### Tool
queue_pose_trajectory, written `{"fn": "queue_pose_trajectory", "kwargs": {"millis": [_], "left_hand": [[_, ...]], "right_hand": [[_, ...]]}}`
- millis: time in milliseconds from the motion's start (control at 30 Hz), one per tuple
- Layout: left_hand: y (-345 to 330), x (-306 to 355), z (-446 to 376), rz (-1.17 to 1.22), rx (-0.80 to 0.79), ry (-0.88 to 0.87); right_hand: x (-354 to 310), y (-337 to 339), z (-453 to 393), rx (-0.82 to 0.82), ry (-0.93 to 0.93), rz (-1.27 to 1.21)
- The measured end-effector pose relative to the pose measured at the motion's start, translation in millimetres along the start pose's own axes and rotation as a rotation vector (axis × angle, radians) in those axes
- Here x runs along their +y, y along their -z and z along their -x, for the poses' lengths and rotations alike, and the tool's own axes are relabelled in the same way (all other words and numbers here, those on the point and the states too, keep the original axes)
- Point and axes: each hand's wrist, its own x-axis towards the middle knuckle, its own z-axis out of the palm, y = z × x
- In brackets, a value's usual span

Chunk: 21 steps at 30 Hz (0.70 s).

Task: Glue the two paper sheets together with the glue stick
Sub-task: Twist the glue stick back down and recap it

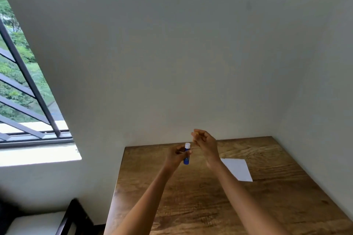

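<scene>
One glue stick (187, 155), upright, gripped by left hand (176, 155); right hand (205, 142), loosely curled and empty, just beside its cap.

Your daylight comes from the barred window (23, 86) at left, where the pale sill (38, 153) glares nearly white. The plain grey-white wall (191, 44) stays dim and even. The brown wooden bench (267, 206) looks soft, and straight edges bend towards the corners.

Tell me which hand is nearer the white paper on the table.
Right. The right hand hovers just left of the paper; the left hand, holding the glue stick, is farther left.
</scene>
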Motion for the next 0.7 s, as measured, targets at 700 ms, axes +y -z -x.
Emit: {"fn": "queue_pose_trajectory", "kwargs": {"millis": [700], "left_hand": [[-17,31,10,-0.077,0.103,-0.102]], "right_hand": [[-22,1,10,-0.042,0.204,0.576]]}}
